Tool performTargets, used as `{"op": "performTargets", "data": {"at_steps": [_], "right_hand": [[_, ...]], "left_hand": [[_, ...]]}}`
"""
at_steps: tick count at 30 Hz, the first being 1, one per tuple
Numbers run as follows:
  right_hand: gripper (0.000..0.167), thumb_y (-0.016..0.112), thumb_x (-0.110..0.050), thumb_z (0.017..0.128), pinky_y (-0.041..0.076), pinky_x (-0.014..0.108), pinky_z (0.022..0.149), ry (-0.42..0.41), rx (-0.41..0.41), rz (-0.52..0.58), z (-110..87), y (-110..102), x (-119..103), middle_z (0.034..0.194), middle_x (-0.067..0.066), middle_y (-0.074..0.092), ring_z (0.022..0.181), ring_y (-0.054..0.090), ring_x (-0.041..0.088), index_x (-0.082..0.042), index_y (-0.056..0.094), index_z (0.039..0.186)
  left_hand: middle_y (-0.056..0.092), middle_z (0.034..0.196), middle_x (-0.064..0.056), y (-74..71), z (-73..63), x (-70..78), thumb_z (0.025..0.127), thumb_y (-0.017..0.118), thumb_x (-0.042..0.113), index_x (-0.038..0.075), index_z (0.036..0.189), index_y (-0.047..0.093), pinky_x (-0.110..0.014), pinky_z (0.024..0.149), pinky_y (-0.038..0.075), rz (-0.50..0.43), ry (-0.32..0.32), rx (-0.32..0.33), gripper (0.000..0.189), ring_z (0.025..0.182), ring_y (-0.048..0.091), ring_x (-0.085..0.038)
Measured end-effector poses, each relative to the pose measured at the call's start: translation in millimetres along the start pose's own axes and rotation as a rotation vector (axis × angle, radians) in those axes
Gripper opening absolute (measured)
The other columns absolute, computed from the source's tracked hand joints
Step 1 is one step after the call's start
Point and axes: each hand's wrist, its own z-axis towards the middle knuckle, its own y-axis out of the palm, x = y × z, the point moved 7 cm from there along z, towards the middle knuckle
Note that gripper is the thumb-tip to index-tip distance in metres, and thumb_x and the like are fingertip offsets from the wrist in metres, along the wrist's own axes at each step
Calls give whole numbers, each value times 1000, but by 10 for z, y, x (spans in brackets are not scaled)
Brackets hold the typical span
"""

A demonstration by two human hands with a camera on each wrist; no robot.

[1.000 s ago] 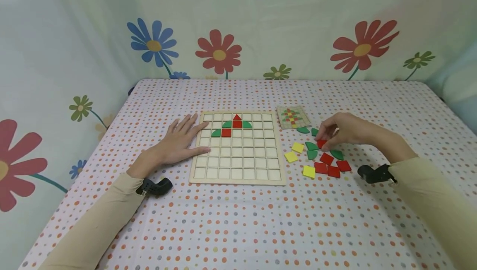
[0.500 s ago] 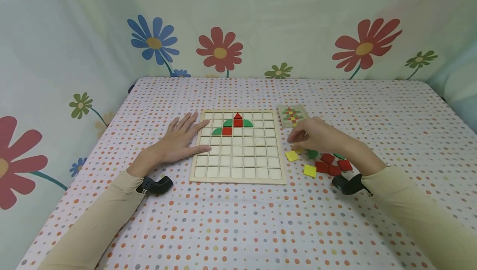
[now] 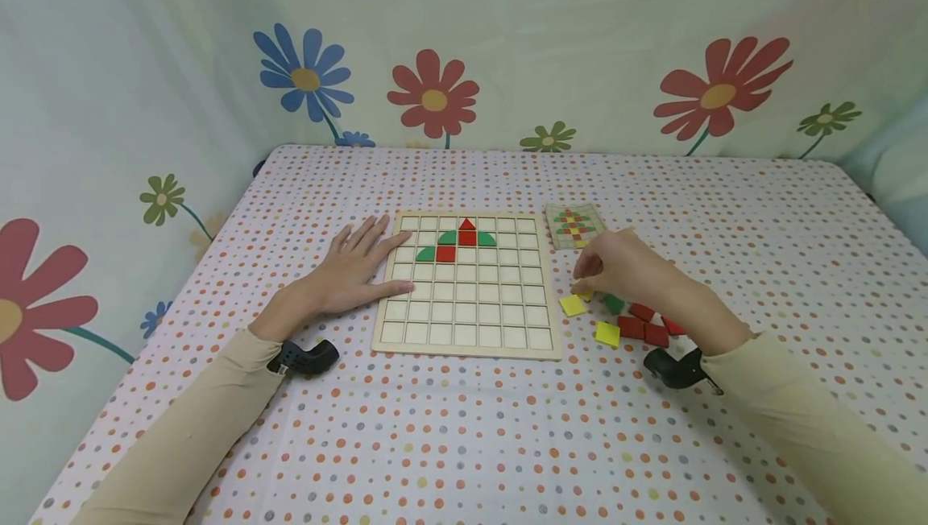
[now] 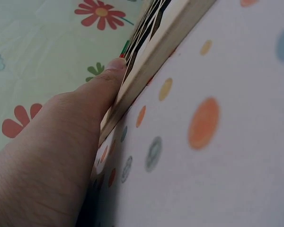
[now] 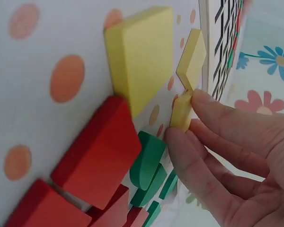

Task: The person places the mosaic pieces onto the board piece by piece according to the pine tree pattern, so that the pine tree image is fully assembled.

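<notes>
My right hand (image 3: 627, 263) pinches a yellow square tile (image 5: 181, 111) between thumb and fingers, low over the tablecloth; in the right wrist view another yellow tile (image 5: 192, 59) lies right beside it. My left hand (image 3: 355, 271) rests with spread fingers on the left edge of a wooden grid board (image 3: 471, 353). Near the top of the board sit a red triangle (image 3: 467, 225), two red squares (image 3: 445, 254) and several green quarter-circle pieces (image 3: 425, 254). In the left wrist view the thumb (image 4: 97, 87) lies along the board's side.
Loose red squares (image 3: 656, 335), a further yellow square (image 3: 607, 333) and green pieces (image 5: 146, 161) lie right of the board, partly hidden by the right hand. A pattern card (image 3: 554, 227) showing a tree stands flat behind them. The cloth is dotted.
My right hand has moved left from a red tile among the loose pieces to the yellow tile and now pinches it. The left hand stays on the board's edge.
</notes>
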Motion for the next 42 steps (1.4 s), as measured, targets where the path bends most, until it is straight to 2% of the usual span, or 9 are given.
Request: {"op": "performTargets", "data": {"at_steps": [7,14,22,27,35,38,42], "right_hand": [[18,86,-5,85,60,40,75,44,-53,11,-15,15,20,87,7,76,82,70,22,5,77,98],[18,86,-6,86,58,37,72,71,-84,49,-8,3,62,87,6,75,80,68,20,4,77,97],[20,89,-9,84,53,33,69,85,-73,109,0,-15,122,84,4,74,77,64,18,2,77,95],[20,90,-8,82,51,31,69,91,-27,142,-3,-18,126,85,6,73,79,63,20,0,76,94],[15,88,-2,81,53,31,67,-14,72,139,39,-92,-18,80,4,72,74,65,18,-3,74,86],[12,87,0,83,53,33,69,-63,128,135,98,-131,-142,82,6,73,76,65,20,-2,76,87],[8,85,-1,86,55,35,74,-138,161,153,235,-116,-363,87,7,75,81,68,22,-2,79,90]], "left_hand": [[-1,176,-15,-12,-19,17,100,53,67,24,170,17,-64,125,-4,-13,9,-1,90,161,-6,-35],[-2,176,-15,-5,-12,21,100,53,67,24,170,16,-63,125,-4,-6,20,6,90,161,-6,-35],[-2,176,-15,5,-3,5,101,53,64,23,170,16,-63,125,-5,-7,14,2,89,161,-5,-36],[-1,176,-16,12,-1,-10,101,51,67,23,170,16,-63,125,-5,-9,10,-1,89,161,-5,-36],[2,175,-19,-18,-19,5,99,48,72,21,170,18,-65,124,-3,-16,21,24,92,161,-2,-40],[2,175,-19,-18,-15,6,99,48,72,21,170,19,-65,124,-3,-13,23,28,92,161,-2,-40],[1,175,-18,-2,3,-1,100,49,71,22,170,18,-65,125,-3,-13,21,22,91,161,-3,-39]]}}
